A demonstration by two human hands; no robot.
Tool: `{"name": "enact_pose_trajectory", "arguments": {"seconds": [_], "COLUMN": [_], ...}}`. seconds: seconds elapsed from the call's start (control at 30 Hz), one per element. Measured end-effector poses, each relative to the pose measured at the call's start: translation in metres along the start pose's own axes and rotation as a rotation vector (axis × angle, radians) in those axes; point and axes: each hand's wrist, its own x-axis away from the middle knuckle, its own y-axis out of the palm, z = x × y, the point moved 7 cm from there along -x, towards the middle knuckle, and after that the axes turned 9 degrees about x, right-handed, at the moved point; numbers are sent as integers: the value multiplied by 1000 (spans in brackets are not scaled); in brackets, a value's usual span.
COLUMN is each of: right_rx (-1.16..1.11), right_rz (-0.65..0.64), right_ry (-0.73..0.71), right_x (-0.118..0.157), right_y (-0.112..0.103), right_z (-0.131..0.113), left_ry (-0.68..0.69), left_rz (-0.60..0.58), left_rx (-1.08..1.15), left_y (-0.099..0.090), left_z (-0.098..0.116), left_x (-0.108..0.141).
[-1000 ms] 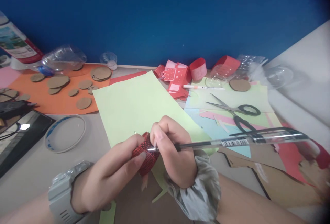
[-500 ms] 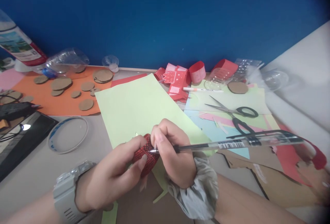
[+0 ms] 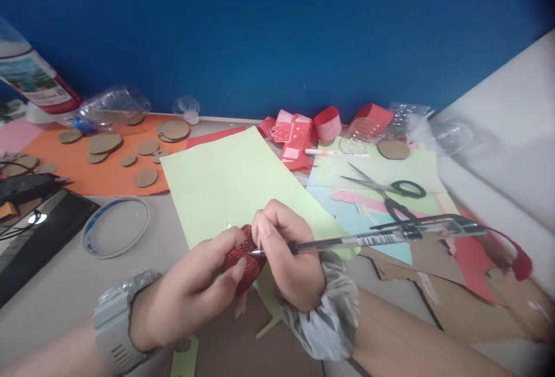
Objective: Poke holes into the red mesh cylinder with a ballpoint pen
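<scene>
My left hand, with a grey watch at its wrist, pinches a small red piece with a dark woven-looking pattern; its exact kind is hidden by my fingers. My right hand is closed around a clear-barrelled pen with a black clip, its metal tip touching the red piece. A grey scrunchie sits at that wrist. Behind both hands lies a light green sheet of paper. Narrow green paper scraps are under and below my hands.
Scissors lie partly spread on coloured paper at right. Red paper pieces stand along the blue wall. Cardboard discs rest on orange paper; a clear ring and a black glue gun are at left.
Both hands keep their hold, with the pen tip still at the red piece. My right hand and the pen have shifted slightly left, and the view has turned a little.
</scene>
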Motion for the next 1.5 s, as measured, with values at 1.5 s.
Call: {"name": "enact_pose_trajectory", "arguments": {"seconds": [1.5], "right_rx": [19], "right_rz": [0], "right_ry": [29], "right_x": [-2], "right_y": [0], "right_z": [-2], "left_ry": [-106], "left_rz": [21], "left_rx": [76], "left_y": [-3], "left_z": [-8], "left_x": [2]}}
